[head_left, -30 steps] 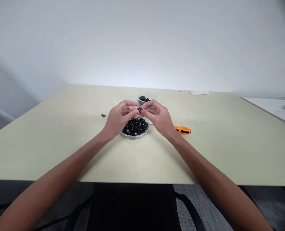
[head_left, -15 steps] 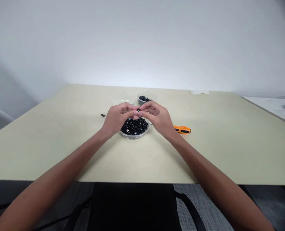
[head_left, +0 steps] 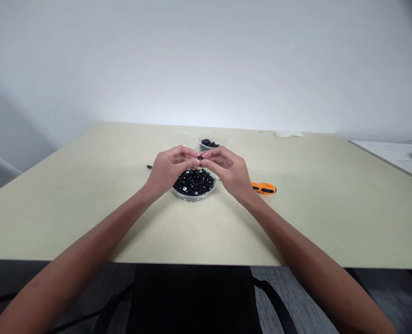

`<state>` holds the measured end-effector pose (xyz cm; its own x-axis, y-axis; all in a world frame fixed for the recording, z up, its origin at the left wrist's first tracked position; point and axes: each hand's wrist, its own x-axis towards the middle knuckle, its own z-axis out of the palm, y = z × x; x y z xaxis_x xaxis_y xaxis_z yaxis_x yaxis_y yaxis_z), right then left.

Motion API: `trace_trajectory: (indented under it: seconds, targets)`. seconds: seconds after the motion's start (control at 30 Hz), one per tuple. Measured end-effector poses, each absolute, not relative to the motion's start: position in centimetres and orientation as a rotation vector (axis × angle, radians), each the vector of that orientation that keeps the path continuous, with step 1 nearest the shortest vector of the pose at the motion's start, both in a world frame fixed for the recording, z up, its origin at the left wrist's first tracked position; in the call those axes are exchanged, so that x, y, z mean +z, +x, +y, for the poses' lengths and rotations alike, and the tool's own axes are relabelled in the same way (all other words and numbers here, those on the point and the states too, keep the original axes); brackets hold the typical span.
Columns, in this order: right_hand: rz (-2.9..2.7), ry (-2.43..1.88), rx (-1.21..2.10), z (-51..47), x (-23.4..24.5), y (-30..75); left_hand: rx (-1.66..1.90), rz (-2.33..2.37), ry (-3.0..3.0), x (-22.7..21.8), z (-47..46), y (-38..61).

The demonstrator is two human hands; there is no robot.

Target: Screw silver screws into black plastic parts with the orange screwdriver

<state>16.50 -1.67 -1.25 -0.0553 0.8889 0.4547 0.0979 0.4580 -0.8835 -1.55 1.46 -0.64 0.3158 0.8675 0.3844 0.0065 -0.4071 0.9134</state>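
Observation:
My left hand [head_left: 170, 168] and my right hand [head_left: 229, 168] meet fingertip to fingertip above a clear round tub [head_left: 192, 198]. Pinched between them is a small black round part [head_left: 200, 158] with a light spot on its underside; its exact kind is too small to make out. Both hands are closed on it with thumb and fingers. Many small black parts [head_left: 195, 184], some with shiny metal centres, fill the tub below. An orange-and-black screwdriver handle [head_left: 264, 188] lies beside my right wrist, its shaft partly hidden behind that hand.
Behind my hands stands a second clear tub [head_left: 209, 147] with smaller black pieces. Another clear container's rim [head_left: 181, 146] shows to its left, mostly hidden. A loose black piece [head_left: 149, 166] lies left of my left hand. A white flat item [head_left: 288, 134] rests at the far edge.
Almost nothing differs. The fingertips have shifted very slightly around the small black part, and a little more of its light underside shows.

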Motion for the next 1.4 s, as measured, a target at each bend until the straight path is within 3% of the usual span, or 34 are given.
trace_trajectory:
  seconds: [1.4]
  targets:
    - [-1.576,-0.854,0.766,-2.54,-0.9,16.17,1.167,0.664,1.68,-0.92,1.37,-1.88]
